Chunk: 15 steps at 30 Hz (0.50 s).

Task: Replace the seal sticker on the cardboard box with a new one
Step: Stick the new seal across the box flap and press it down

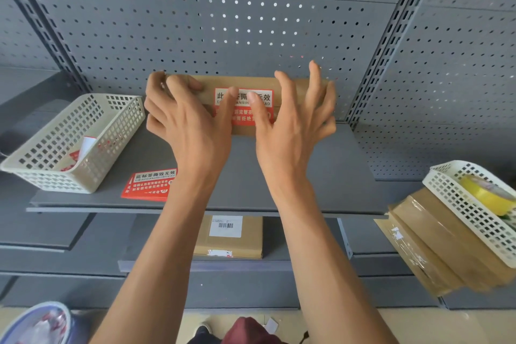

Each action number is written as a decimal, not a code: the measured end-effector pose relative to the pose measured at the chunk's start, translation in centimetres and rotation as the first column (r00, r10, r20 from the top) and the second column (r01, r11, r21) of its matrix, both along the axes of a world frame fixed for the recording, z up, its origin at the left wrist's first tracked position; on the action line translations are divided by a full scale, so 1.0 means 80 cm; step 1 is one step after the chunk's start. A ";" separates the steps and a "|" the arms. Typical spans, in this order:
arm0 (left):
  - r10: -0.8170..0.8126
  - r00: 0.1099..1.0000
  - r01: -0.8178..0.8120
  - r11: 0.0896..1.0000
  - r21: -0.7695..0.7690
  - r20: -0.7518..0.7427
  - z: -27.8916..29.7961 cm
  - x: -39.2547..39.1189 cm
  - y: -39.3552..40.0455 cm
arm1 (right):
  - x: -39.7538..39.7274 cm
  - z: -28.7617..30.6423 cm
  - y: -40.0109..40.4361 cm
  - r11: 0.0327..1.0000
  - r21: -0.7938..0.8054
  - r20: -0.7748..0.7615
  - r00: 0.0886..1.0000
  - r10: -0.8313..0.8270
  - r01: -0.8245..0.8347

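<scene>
A brown cardboard box [293,86] stands at the back of the grey shelf [251,193], against the pegboard. A red and white seal sticker [243,98] lies over its front top edge. My left hand [190,126] holds the box's left end, its thumb pressing on the sticker. My right hand [293,126] rests on the box's right part, thumb on the sticker, fingers spread apart. A stack of spare red seal stickers [149,184] lies flat on the shelf near its front left.
A cream basket [55,176] with peeled sticker scraps sits at the left. A white basket [472,220] with a yellow tape roll [485,193] rests on stacked cardboard boxes [435,243] at the right. Another labelled box [229,237] lies on the lower shelf.
</scene>
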<state>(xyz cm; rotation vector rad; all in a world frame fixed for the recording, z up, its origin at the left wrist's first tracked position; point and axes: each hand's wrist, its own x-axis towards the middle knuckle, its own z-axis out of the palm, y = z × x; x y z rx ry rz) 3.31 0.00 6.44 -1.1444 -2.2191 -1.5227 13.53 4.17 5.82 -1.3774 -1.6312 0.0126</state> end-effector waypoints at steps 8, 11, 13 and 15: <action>-0.061 0.998 0.062 0.998 0.024 -0.011 0.000 -0.005 -0.012 | 0.006 -0.001 0.001 0.999 0.026 -0.016 1.000 -0.019 0.020; -0.113 0.993 0.113 0.993 0.024 -0.029 0.000 -0.013 -0.019 | 0.013 -0.001 0.000 0.999 0.029 -0.016 1.000 -0.017 0.018; -0.139 0.990 0.140 0.990 0.029 -0.039 -0.001 -0.017 -0.023 | 0.019 0.001 0.000 0.999 0.042 -0.015 1.000 -0.008 0.008; -0.167 0.985 0.168 0.986 0.022 -0.037 0.000 -0.018 -0.026 | 0.023 0.004 -0.001 0.999 0.049 -0.027 1.000 0.011 -0.009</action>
